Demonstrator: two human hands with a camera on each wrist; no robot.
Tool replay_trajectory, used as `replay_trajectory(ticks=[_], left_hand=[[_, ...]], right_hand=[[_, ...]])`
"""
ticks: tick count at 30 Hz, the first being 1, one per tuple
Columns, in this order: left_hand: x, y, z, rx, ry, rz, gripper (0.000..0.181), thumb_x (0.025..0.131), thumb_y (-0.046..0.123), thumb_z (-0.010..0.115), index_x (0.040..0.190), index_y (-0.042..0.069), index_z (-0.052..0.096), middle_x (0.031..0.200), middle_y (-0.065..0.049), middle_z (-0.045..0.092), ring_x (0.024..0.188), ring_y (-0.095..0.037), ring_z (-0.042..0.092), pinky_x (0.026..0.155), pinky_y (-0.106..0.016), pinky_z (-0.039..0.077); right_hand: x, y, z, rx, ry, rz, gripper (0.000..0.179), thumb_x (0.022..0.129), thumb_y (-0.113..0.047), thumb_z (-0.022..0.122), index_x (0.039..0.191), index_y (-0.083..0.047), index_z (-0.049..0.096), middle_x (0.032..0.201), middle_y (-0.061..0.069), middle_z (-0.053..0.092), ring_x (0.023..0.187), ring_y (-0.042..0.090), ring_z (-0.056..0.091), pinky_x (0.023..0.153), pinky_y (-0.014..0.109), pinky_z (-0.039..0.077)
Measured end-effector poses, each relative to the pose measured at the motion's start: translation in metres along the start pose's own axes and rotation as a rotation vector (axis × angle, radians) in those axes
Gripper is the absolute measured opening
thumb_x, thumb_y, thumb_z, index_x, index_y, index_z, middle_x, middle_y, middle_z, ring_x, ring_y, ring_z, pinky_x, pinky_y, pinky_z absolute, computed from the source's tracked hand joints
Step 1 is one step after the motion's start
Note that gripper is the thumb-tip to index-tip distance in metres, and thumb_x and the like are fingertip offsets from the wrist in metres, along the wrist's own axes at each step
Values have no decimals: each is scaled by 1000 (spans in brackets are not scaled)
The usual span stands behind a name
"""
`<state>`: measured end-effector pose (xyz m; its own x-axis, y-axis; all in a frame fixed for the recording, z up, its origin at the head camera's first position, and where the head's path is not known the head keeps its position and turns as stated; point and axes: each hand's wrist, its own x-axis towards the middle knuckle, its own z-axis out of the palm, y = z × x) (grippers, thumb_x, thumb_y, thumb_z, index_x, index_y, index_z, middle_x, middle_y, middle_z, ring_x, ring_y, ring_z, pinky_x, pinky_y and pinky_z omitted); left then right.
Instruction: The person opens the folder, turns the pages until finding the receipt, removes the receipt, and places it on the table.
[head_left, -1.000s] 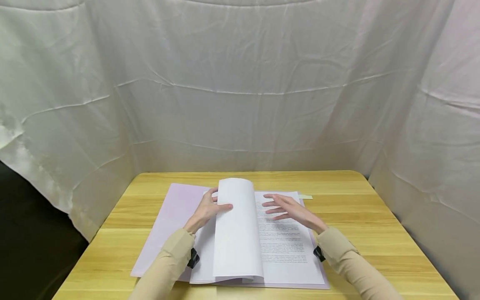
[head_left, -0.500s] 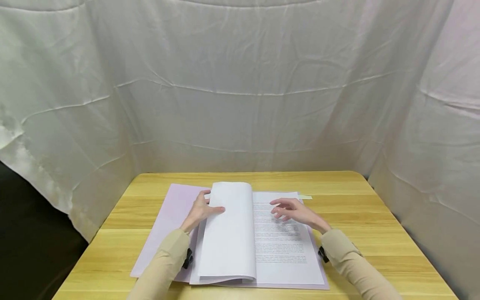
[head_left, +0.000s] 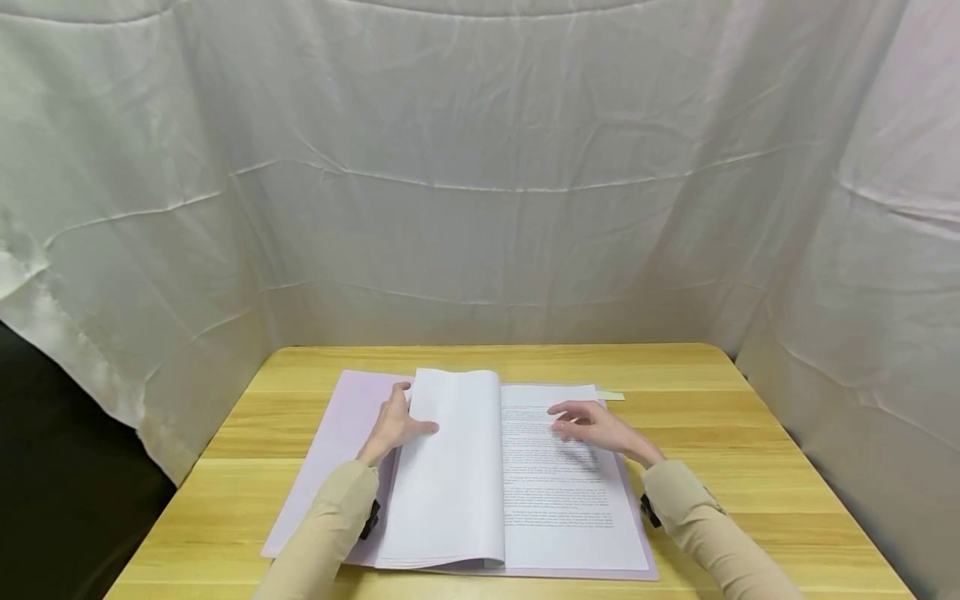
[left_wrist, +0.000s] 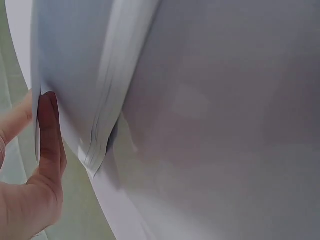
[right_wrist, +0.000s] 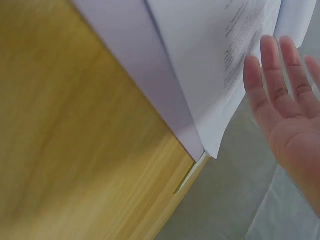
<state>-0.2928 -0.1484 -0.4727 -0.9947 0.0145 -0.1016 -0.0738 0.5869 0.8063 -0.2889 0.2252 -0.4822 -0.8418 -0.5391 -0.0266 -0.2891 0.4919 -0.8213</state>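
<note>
A lilac folder (head_left: pixel 330 475) lies spread on the table with a thick stack of white paper sheets in it. My left hand (head_left: pixel 393 429) pinches the left edge of a turned sheet (head_left: pixel 453 483). In the left wrist view the thumb is on one side of this sheet and the fingers (left_wrist: pixel 49 135) are on the other. The sheet bows up near the stack's middle and lies over the left pages. On the right, a page of printed text (head_left: pixel 555 517) faces up. Over its upper part hovers my right hand (head_left: pixel 596 427), its fingers loosely bent and holding nothing.
A pale yellow-green tab (head_left: pixel 611 396) sticks out past the folder's upper right corner. The wooden table (head_left: pixel 750 467) extends around the folder. Grey-white cloth (head_left: pixel 480 208) hangs behind and at both sides, with something black at the far left.
My left hand has moved left, carrying the sheet over and lowering it toward the left pages. The right hand has shifted slightly right, its spread fingers now more bent.
</note>
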Motion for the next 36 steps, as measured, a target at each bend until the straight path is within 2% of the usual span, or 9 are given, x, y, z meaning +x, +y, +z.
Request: replay_trajectory(ticks=[6,10,13,18,22,28,30,32,36], left_hand=[[1,-4,1,56,25,25,99,77,7,85,153,-5,22,145,-38,46,136,-50,46,114,-58,42],[2,-7,3,110,55,54,100,74,5,87,151,-8,23,138,-39,53,126,-49,54,107,-58,47],[2,-8,4,134,72,55,102,73,5,88,151,-7,24,130,-38,58,115,-46,59,103,-57,50],[3,-8,7,183,81,63,103,71,4,88,151,-8,24,105,-32,66,98,-39,60,94,-55,53],[3,-8,9,212,85,73,103,70,3,88,150,-9,24,101,-31,67,99,-41,61,94,-55,53],[3,-10,12,232,87,94,103,69,2,88,150,-9,25,92,-29,68,90,-37,64,93,-54,55],[3,-11,13,239,86,97,103,70,2,88,150,-9,24,96,-30,69,93,-39,65,93,-54,55],[4,-12,14,246,89,105,103,69,2,88,150,-10,25,109,-34,68,104,-45,65,98,-55,53],[4,-13,16,263,101,123,101,69,2,88,148,-12,27,132,-39,55,125,-52,53,108,-57,47]], right_hand=[[1,7,-1,-50,56,3,39,101,-18,59,133,5,58,121,24,69,101,29,71,91,39,56],[3,13,-3,-107,84,-8,38,101,-18,60,131,5,60,122,23,69,107,30,67,94,40,55],[6,16,-4,-145,102,-10,37,100,-18,60,129,6,61,119,22,70,106,30,65,92,39,53],[8,17,-7,-156,139,21,38,98,-18,62,128,6,62,114,20,70,103,29,62,89,40,51],[10,20,-8,-192,187,40,39,98,-17,63,129,5,61,121,23,67,113,38,62,99,53,51],[16,27,-9,-260,250,34,40,95,-12,65,129,9,60,133,31,61,130,52,50,112,66,38],[18,29,-10,-282,263,39,43,94,-13,66,130,9,59,135,31,59,132,53,48,114,68,35],[20,31,-12,-292,271,48,45,93,-13,67,131,10,58,137,33,57,133,54,47,114,68,33],[24,35,-14,-324,285,59,46,92,-13,67,131,9,57,138,33,55,133,54,46,115,67,34]])
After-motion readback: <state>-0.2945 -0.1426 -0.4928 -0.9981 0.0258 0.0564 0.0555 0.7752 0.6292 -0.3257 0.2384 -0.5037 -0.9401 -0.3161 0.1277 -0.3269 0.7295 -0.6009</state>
